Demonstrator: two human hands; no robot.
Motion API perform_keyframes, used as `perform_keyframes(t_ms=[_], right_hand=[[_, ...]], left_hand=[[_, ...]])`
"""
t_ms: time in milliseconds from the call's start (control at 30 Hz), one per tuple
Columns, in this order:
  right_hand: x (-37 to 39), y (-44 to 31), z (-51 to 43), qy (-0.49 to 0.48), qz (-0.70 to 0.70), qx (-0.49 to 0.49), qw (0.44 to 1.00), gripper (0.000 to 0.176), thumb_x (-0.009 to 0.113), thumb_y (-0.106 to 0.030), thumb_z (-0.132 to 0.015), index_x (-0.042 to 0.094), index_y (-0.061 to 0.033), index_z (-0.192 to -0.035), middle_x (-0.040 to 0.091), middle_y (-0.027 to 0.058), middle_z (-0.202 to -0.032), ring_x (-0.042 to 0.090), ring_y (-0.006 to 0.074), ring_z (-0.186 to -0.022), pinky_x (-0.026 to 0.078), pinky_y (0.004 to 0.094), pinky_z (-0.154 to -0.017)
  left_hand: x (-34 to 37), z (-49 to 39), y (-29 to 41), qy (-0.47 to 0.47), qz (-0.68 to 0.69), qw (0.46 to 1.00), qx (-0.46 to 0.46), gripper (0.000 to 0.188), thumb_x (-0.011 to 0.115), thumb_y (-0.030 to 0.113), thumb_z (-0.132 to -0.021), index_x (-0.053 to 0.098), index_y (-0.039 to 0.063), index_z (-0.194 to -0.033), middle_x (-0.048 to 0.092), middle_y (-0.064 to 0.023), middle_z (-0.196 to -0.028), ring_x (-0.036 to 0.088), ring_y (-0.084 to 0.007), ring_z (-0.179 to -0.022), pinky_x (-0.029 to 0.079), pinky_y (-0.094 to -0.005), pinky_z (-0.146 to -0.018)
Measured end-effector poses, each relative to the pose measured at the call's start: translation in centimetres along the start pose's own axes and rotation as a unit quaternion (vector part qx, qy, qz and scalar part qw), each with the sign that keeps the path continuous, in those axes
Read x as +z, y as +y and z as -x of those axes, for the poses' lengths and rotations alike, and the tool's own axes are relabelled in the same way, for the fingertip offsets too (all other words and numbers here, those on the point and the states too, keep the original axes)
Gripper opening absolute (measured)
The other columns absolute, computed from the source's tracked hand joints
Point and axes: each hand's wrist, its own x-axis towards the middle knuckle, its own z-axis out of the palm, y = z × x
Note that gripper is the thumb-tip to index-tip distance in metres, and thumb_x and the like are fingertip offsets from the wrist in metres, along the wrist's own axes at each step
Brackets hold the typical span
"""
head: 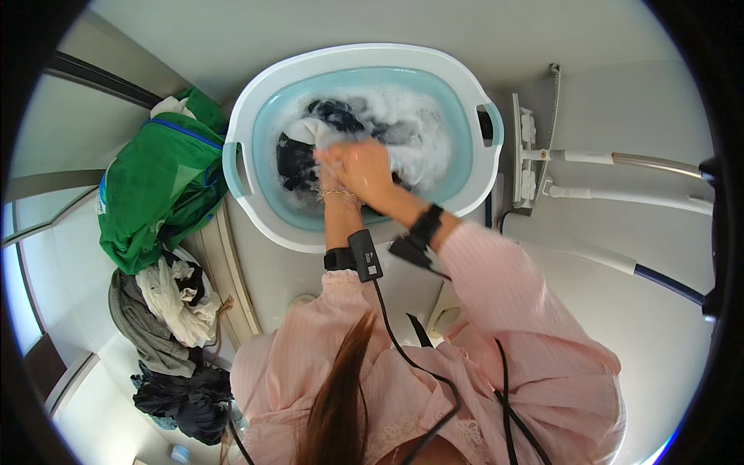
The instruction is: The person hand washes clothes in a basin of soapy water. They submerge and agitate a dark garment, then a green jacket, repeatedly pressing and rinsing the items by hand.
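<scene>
An oval white-and-blue plastic tub (pixel 372 55) holds sudsy water with black-and-white wet fabric (pixel 296 157) in it. My right hand (pixel 363 168) is over the middle of the tub, its fingers curled and slightly blurred, against my left hand (pixel 331 165). The left hand lies at the fabric, mostly hidden behind the right one, with a chain bracelet at its wrist. White cloth (pixel 308 131) bunches just beyond the hands. Whether either hand grips cloth cannot be made out. Each forearm wears a black strap with a small device.
A green mesh bag (pixel 160 180) stands left of the tub, above piled white cloth (pixel 174 302), grey cloth (pixel 142 325) and dark clothes (pixel 186 395). At right, a white-headed mop (pixel 526 154) and other poles (pixel 628 195) lean by the wall. Black cables (pixel 401 343) hang over the pink shirt.
</scene>
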Motion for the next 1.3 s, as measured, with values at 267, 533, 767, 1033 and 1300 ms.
perform_keyframes(t_ms=[267,533,767,1033,1300], right_hand=[[5.4,14.5,-4.8,0.035,0.067,0.240,0.968,0.042,0.054,-0.033,-0.095,0.060,0.0026,-0.116,0.064,0.0314,-0.105,0.064,0.0433,-0.087,0.051,0.0501,-0.069],[-1.6,2.5,2.2,0.070,-0.140,0.213,0.965,0.025,0.062,-0.023,-0.086,0.065,-0.0042,-0.102,0.067,0.0193,-0.085,0.066,0.0359,-0.077,0.051,0.0437,-0.068],[0.6,5.2,-3.7,0.119,0.068,0.194,0.971,0.038,0.051,-0.042,-0.094,0.067,-0.0095,-0.082,0.068,0.0165,-0.075,0.066,0.0378,-0.075,0.051,0.0489,-0.069],[-4.4,10.3,-0.4,-0.028,-0.106,0.186,0.976,0.068,0.063,-0.051,-0.089,0.045,-0.0103,-0.140,0.034,0.0203,-0.149,0.029,0.0423,-0.138,0.029,0.0514,-0.110],[-6.0,3.6,3.7,-0.084,-0.292,0.043,0.952,0.113,0.079,-0.049,-0.076,0.010,-0.0061,-0.156,0.007,0.0282,-0.158,0.008,0.0412,-0.148,0.014,0.0467,-0.119]], left_hand=[[1.2,2.8,-0.5,0.047,-0.017,0.999,0.005,0.051,0.071,0.035,-0.078,0.063,0.005,-0.118,0.064,-0.0106,-0.116,0.063,-0.0249,-0.102,0.051,-0.0380,-0.085],[0.5,-1.5,-1.5,0.001,-0.086,0.996,-0.010,0.054,0.064,0.047,-0.088,0.060,0.006,-0.124,0.062,-0.0087,-0.121,0.061,-0.0230,-0.104,0.050,-0.0393,-0.090],[-0.3,0.6,-1.5,-0.126,0.096,0.987,0.033,0.034,0.057,0.031,-0.088,0.066,0.006,-0.109,0.067,-0.0077,-0.110,0.065,-0.0235,-0.100,0.052,-0.0375,-0.087],[1.0,5.1,2.1,-0.159,0.195,0.965,0.072,0.050,0.056,0.032,-0.079,0.061,0.005,-0.121,0.062,-0.0125,-0.125,0.057,-0.0326,-0.118,0.045,-0.0468,-0.103],[3.6,7.5,5.7,-0.097,0.290,0.951,0.055,0.041,0.056,0.026,-0.091,0.061,-0.001,-0.121,0.061,-0.0176,-0.126,0.057,-0.0349,-0.118,0.044,-0.0508,-0.105]])
